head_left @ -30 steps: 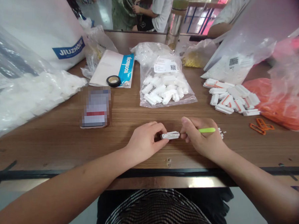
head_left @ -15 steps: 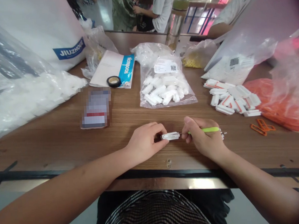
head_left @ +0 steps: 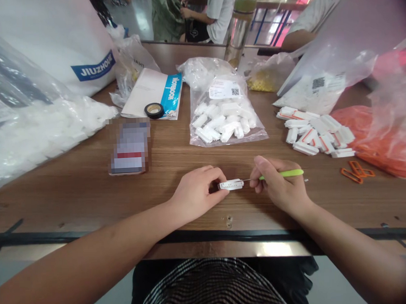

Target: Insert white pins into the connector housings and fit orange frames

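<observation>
Between the thumb and fingers of my left hand [head_left: 198, 187] is a small white plastic connector housing [head_left: 233, 185] with rows of tiny dark marks along its face. It lies low over the wooden table, pointing right. My right hand [head_left: 280, 186] is closed round a thin metal pick with a lime-green handle [head_left: 291, 172]. The pick's fine shaft points left, its tip at or very close to the right end of the housing; whether it is inside, I cannot tell. On the right lies a pile of similar white housings [head_left: 306, 147], some with orange strips.
Orange loops [head_left: 355, 173] lie beside an orange-filled bag [head_left: 386, 149]. A clear bag of white housings [head_left: 218, 119] stands ahead. At left are a phone [head_left: 129, 146], black tape [head_left: 153, 110], a notebook [head_left: 137, 94] and large bags. A bottle [head_left: 238, 32] and other people are behind.
My right hand has drawn slightly to the right with the pick, showing more of its shaft. My left hand and the housing have stayed in place.
</observation>
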A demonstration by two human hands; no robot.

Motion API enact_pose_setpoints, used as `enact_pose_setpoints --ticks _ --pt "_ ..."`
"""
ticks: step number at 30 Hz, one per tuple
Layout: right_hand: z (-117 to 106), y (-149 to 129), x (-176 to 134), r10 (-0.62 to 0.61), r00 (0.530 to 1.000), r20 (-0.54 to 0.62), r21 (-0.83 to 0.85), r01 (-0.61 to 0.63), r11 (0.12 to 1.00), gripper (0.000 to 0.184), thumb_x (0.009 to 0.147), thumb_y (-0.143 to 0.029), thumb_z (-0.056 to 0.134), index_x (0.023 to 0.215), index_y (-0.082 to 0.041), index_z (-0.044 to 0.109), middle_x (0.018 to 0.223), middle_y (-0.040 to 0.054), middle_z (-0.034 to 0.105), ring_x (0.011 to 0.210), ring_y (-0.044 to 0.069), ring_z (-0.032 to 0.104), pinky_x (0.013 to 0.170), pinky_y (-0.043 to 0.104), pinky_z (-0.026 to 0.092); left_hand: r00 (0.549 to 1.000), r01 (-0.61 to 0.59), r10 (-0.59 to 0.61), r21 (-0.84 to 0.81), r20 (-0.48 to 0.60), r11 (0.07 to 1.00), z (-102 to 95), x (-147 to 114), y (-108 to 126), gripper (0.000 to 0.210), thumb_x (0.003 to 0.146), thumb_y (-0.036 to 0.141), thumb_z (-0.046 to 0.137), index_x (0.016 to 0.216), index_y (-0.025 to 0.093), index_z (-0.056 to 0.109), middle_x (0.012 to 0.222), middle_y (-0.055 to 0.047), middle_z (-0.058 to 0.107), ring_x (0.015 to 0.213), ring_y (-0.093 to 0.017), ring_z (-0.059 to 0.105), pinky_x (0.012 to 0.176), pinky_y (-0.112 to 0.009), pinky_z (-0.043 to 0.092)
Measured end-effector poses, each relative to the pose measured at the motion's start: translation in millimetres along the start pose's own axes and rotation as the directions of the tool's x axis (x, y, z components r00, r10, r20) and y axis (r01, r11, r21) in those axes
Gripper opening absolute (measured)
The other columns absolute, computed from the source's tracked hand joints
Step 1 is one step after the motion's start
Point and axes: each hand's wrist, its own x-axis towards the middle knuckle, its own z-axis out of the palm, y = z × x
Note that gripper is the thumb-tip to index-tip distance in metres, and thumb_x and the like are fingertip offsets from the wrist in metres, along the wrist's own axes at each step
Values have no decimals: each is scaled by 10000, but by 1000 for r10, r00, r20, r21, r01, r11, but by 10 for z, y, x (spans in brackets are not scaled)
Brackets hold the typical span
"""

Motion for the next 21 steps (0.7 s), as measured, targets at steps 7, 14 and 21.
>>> enact_pose_setpoints --ticks 7,14,21 --pt "16 -3 16 18 999 -39 -47 -19 999 498 954 -491 532 565 -190 604 519 4 611 397 95 543 401 229 428 1000 0 0 6 -2 1000 2 2 -1 58 835 256 692 845 209 659 737 24 554 668 -135 500 628 -282 355" --pt "12 -81 3 -74 997 30 -174 79 982 484 977 -434 505 567 -188 577 527 -6 614 412 84 547 434 218 435 1000 -20 20 -16 -16 1000 19 -9 -21 54 847 250 684 847 213 646 739 31 547 669 -131 501 629 -280 356" --pt "5 -7 -5 -35 999 -20 1 35 999 493 966 -465 521 565 -192 607 529 6 606 423 95 542 416 224 443 1000 -4 4 0 8 1000 0 1 -7 56 847 263 683 864 215 660 756 20 562 681 -139 503 632 -284 360"
